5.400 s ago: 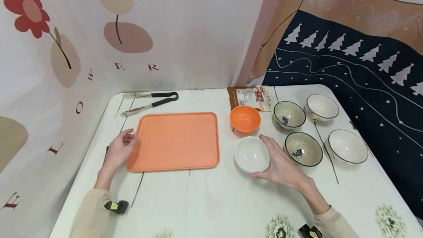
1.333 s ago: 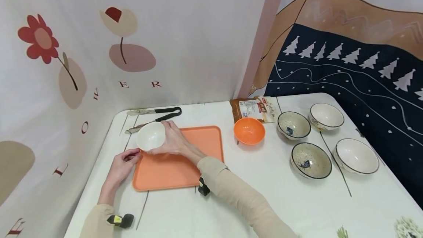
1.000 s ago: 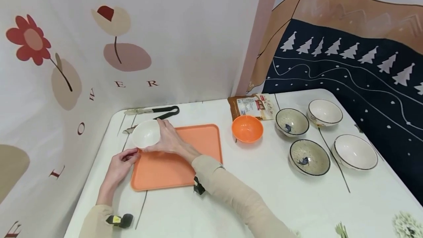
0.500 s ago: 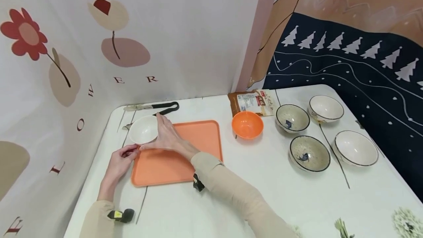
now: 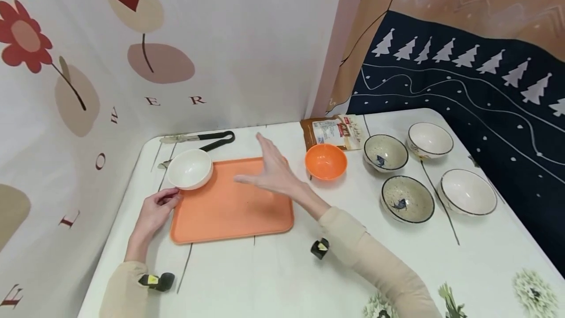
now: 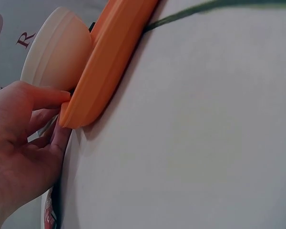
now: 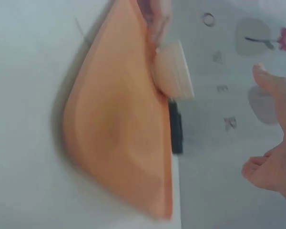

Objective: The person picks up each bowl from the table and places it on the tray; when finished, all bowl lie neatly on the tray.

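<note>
A white bowl point(image 5: 190, 169) stands at the far left corner of the orange tray point(image 5: 234, 210). In the left wrist view the left hand point(image 6: 28, 129) pinches the tray's rim close beside that bowl, with some of its fingers hidden. Over the right part of the tray hovers the right hand point(image 5: 277, 168), thumb and fingers spread, holding nothing. It is apart from the bowl. The right wrist view is blurred, but the bowl point(image 7: 171, 71) and the spread right hand point(image 7: 276, 138) can be made out.
Tongs point(image 5: 218, 139) lie behind the tray, partly hidden by the white bowl. Right of the tray are an orange bowl point(image 5: 326, 162), a brown food packet point(image 5: 335, 131), two speckled bowls point(image 5: 407, 199) and two cream bowls point(image 5: 468, 192). Curtains point(image 5: 238, 48) rise behind the table.
The right hand carried the white bowl from beside the orange bowl to the tray's far left corner. It has since let go and drawn back right. The left hand stayed at the tray's left edge.
</note>
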Motion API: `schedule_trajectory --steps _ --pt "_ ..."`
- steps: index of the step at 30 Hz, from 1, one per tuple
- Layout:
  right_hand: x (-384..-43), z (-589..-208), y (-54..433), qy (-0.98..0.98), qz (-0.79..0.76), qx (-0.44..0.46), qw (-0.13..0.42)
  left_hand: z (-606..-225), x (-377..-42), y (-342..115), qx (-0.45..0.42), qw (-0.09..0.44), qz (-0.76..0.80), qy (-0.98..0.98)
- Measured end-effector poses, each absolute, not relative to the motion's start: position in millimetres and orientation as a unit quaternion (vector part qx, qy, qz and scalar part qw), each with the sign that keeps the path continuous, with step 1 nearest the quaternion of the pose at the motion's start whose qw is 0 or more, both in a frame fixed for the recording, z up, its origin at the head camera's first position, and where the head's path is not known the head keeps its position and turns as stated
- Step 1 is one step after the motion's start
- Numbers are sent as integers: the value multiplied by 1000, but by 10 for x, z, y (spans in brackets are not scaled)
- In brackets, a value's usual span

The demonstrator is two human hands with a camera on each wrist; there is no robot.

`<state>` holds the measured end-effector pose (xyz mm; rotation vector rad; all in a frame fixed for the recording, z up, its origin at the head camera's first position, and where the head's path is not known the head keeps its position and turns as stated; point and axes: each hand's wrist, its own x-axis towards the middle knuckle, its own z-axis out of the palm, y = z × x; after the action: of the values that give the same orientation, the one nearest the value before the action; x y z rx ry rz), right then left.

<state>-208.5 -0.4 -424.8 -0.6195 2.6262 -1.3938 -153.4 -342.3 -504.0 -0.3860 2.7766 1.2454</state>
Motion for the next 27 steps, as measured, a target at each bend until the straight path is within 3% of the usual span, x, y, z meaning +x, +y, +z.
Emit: schedule_trajectory --steps 14,27 --pt "-1934 -4358 1016 900 -419 -121 -4 -5036 -1545 -3436 -122 41 414 901" --pt "-1996 -4522 1339 923 -378 -70 -31 -5040 -1544 -3436 -132 41 418 898"
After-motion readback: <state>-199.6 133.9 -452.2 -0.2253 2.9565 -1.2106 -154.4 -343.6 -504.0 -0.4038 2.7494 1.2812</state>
